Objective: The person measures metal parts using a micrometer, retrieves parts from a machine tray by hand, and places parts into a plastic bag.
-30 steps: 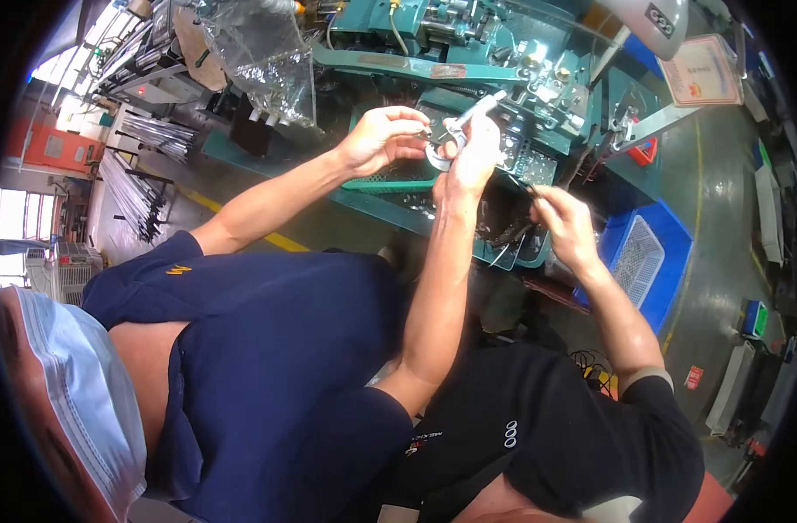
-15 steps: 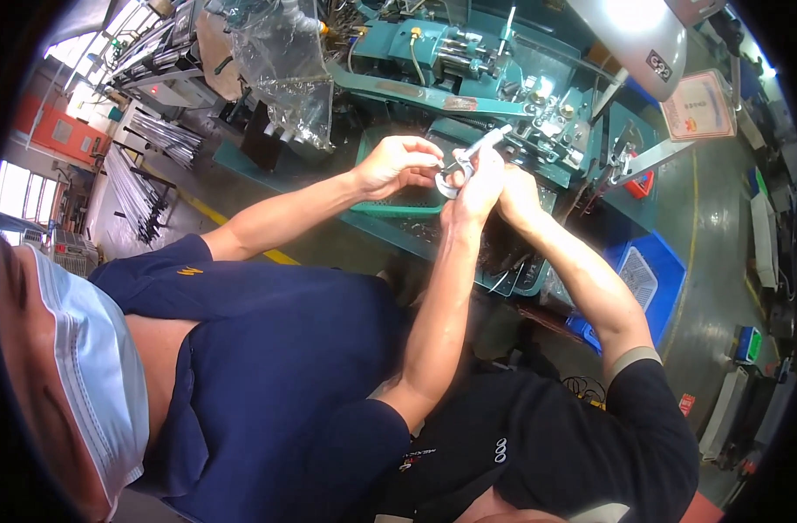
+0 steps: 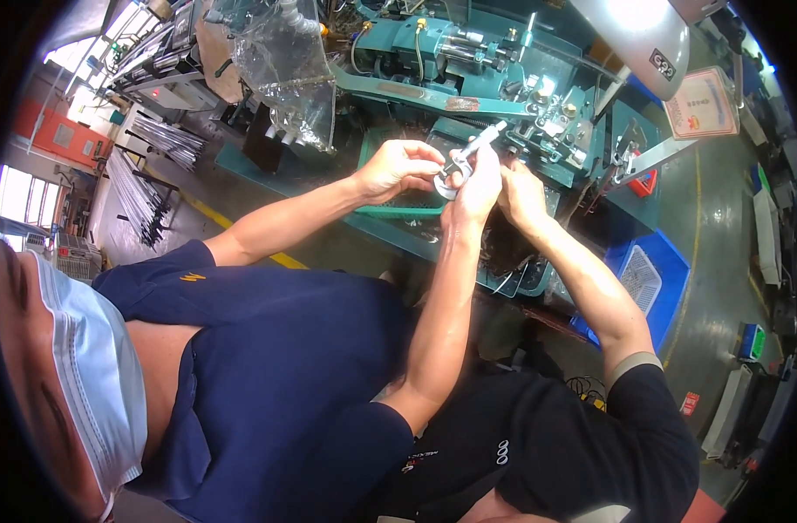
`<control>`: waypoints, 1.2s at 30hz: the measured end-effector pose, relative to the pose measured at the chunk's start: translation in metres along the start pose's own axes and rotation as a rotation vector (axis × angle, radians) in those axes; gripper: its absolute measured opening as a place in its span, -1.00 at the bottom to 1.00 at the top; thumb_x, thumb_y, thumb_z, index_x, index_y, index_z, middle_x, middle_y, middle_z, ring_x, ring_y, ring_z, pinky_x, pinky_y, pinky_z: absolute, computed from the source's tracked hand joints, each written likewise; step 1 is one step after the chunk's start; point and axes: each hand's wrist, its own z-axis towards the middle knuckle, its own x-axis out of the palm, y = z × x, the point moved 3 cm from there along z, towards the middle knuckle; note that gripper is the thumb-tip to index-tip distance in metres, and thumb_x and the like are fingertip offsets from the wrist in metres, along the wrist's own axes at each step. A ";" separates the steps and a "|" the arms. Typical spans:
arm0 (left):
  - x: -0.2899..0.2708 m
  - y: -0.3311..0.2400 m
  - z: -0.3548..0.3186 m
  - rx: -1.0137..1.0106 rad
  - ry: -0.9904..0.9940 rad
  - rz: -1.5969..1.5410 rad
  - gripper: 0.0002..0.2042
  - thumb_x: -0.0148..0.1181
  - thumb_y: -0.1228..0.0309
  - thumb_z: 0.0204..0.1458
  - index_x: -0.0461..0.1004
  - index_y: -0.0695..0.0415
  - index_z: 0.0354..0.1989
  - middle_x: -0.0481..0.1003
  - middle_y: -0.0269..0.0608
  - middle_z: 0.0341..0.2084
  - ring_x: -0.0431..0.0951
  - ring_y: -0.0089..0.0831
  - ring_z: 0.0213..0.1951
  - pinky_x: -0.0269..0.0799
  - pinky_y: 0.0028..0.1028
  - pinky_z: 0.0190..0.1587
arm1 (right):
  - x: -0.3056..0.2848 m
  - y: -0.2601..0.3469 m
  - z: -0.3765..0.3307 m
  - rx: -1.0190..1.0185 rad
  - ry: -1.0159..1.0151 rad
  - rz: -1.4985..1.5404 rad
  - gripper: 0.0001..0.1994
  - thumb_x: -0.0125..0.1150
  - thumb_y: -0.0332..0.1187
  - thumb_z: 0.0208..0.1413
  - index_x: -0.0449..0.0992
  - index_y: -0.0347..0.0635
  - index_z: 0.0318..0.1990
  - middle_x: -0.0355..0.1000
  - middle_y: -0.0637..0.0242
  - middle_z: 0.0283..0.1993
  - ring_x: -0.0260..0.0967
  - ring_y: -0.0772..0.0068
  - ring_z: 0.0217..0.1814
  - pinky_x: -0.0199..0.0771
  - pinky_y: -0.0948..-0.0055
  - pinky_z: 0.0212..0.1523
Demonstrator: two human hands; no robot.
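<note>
My right hand [image 3: 525,197] reaches in from the right, out of a black sleeve, to the near side of the green machine [image 3: 398,48]. Its fingertips are partly hidden beside a co-worker's hand, so I cannot make out what they hold, if anything. My left hand does not show. Close by, a co-worker in a navy shirt and blue mask grips a micrometer [image 3: 480,145] in one hand [image 3: 475,187]. Its rounded frame points toward their other hand [image 3: 398,170], which pinches near the measuring gap. Any small part there is too small to name.
A grey lamp [image 3: 634,44] hangs over the machine at the upper right. Clear plastic sheeting [image 3: 285,78] hangs at its left. A blue bin [image 3: 664,275] stands to the right, with a red container [image 3: 643,183] beyond. Metal rods [image 3: 135,187] lie on racks at the far left.
My right hand has shifted slightly, its fingers coming a little away from the co-worker's hand. The co-worker's hands and the micrometer stay nearly in place.
</note>
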 end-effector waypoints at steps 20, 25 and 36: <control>-0.018 0.014 0.004 0.156 -0.016 0.003 -0.72 0.25 0.51 -0.10 0.71 0.18 -0.18 0.54 -0.21 -0.18 0.37 -0.30 0.13 0.37 -0.04 0.26 | -0.034 -0.007 -0.078 0.289 0.006 0.713 -0.75 0.19 -0.39 0.34 0.63 -0.30 0.07 0.65 0.25 -0.27 0.59 0.51 -0.21 0.57 0.48 -0.12; -0.014 0.004 -0.004 0.114 -0.034 -0.026 -0.76 0.17 0.64 -0.11 0.68 0.25 -0.26 0.54 -0.14 -0.21 0.39 -0.31 0.08 0.35 -0.06 0.32 | -0.048 0.009 -0.091 0.225 0.016 0.638 -0.78 0.20 -0.44 0.35 0.63 -0.31 0.05 0.64 0.31 -0.29 0.56 0.58 -0.24 0.57 0.52 -0.17; 0.110 0.015 0.012 -0.365 0.051 0.029 -0.79 0.17 0.46 0.24 0.63 0.29 -0.05 0.61 -0.08 -0.18 0.49 -0.23 0.10 0.24 -0.20 0.25 | -0.048 0.026 -0.097 0.264 0.036 0.629 -0.78 0.22 -0.40 0.33 0.64 -0.29 0.03 0.63 0.29 -0.33 0.58 0.55 -0.27 0.55 0.50 -0.20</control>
